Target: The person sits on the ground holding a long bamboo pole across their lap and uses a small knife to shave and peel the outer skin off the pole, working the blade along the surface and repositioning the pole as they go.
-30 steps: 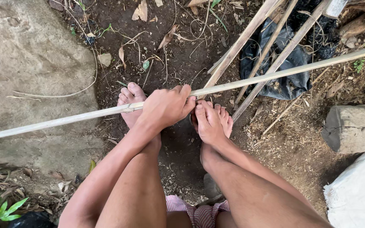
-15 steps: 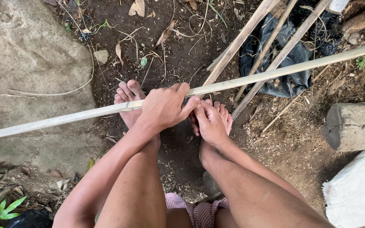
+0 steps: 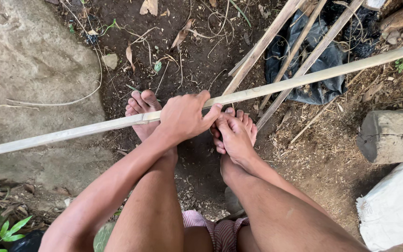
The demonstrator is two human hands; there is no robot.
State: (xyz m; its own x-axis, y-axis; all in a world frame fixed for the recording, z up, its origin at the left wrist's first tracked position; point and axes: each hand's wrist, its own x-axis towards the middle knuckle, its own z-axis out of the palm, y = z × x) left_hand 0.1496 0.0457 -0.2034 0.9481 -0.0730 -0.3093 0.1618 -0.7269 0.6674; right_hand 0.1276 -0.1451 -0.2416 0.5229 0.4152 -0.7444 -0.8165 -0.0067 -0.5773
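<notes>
Across dirt: long pale bamboo strip [image 3: 304, 78], straight, left hand [image 3: 183, 116] gripping.

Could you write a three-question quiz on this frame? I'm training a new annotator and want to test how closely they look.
1. True or false: the left hand is wrapped around the long bamboo pole.
2. What is the right hand doing? A) gripping the pole from above B) open beside the pole, fingers low over the right foot C) resting on the cut log
3. Fill in: behind the pole, several thinner bamboo slats lie across a crumpled ___ plastic sheet.

Key: 1 true; 2 B; 3 black.
</notes>
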